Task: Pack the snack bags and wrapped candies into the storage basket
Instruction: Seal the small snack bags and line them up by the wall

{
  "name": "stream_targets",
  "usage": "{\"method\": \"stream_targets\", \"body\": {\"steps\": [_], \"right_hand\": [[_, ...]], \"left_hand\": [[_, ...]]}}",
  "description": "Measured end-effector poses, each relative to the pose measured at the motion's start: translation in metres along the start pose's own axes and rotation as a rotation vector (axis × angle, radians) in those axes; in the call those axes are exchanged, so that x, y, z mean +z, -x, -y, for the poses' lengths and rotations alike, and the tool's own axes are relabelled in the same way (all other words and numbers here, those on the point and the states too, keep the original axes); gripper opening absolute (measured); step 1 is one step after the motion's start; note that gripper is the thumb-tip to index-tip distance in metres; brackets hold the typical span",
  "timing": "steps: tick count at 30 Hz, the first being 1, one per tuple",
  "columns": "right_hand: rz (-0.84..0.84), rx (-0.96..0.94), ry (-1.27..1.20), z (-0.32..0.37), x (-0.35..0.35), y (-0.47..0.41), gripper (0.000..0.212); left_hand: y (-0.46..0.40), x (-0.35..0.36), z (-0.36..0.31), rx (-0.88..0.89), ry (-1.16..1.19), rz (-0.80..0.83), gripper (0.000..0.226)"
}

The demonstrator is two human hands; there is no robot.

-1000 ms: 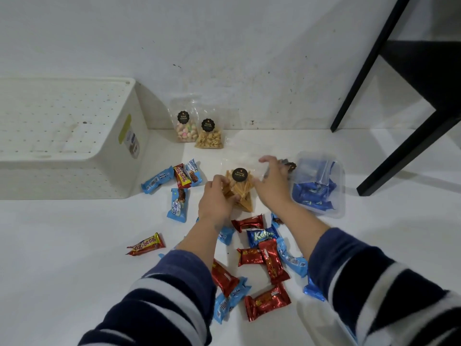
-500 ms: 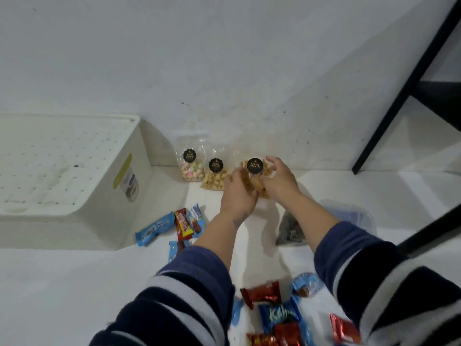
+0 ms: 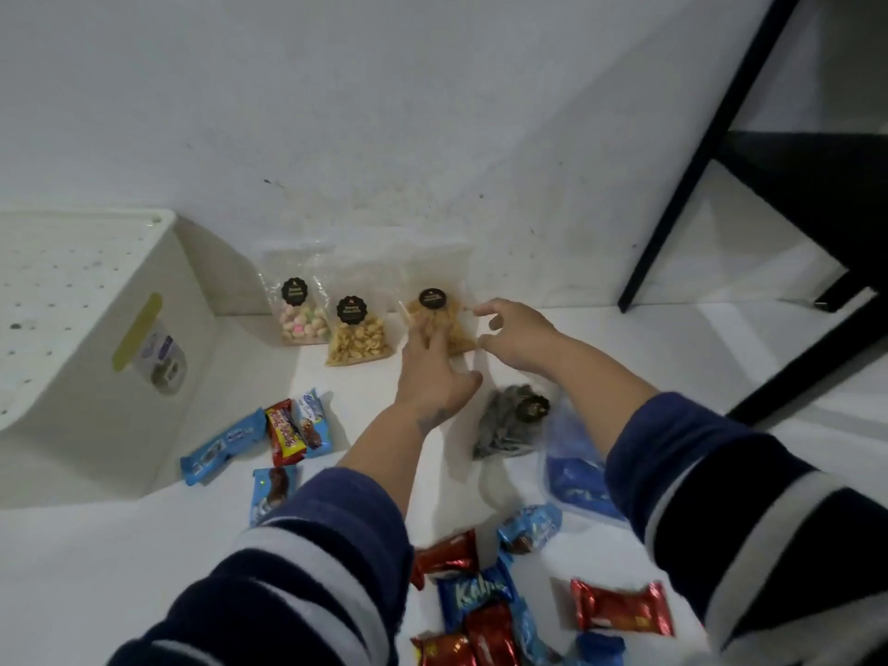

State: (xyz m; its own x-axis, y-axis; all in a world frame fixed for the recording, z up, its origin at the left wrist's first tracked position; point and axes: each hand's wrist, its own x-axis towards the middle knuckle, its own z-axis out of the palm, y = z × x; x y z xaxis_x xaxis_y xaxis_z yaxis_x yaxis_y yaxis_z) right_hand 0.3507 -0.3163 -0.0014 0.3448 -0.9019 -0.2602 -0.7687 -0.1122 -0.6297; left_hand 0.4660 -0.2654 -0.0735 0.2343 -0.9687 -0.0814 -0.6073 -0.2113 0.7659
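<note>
Snack bag (image 3: 439, 319): black round label, unreadable | left hand (image 3: 432, 377) touching

White floor (image 3: 120, 569) meeting a white wall, white perforated basket (image 3: 96, 358) at left, three clear snack bags (image 3: 358, 336) propped at the wall, dark snack bag (image 3: 511, 425) lying flat, blue packet (image 3: 574, 478) beside it, red and blue wrapped candies (image 3: 480, 598) scattered near, black furniture legs (image 3: 682, 185) at right.

The bag of golden chips (image 3: 439, 324) was carried from mid-floor to the wall and stood just beside the peanut bag (image 3: 358, 336). The right hand (image 3: 516, 336) let go and opened; the left hand's (image 3: 432, 377) straight fingers stayed touching its front.
</note>
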Motion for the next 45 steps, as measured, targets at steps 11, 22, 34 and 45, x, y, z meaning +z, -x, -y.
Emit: {"method": "stream_targets", "body": {"steps": [11, 22, 34, 45], "right_hand": [[-0.096, 0.38, 0.211, -0.059, -0.055, 0.099, 0.053], [-0.067, 0.43, -0.395, -0.042, -0.038, 0.116, 0.024], [-0.16, 0.133, -0.069, -0.01, -0.011, 0.1, 0.028], [0.076, 0.344, 0.004, -0.005, -0.029, 0.098, 0.022]], "left_hand": [[0.039, 0.034, -0.037, 0.105, -0.324, 0.468, 0.099], [0.104, 0.027, -0.002, 0.024, -0.365, 0.112, 0.093], [0.142, 0.006, 0.031, -0.029, -0.374, 0.022, 0.105], [0.142, 0.007, 0.037, 0.006, -0.316, -0.038, 0.068]]}}
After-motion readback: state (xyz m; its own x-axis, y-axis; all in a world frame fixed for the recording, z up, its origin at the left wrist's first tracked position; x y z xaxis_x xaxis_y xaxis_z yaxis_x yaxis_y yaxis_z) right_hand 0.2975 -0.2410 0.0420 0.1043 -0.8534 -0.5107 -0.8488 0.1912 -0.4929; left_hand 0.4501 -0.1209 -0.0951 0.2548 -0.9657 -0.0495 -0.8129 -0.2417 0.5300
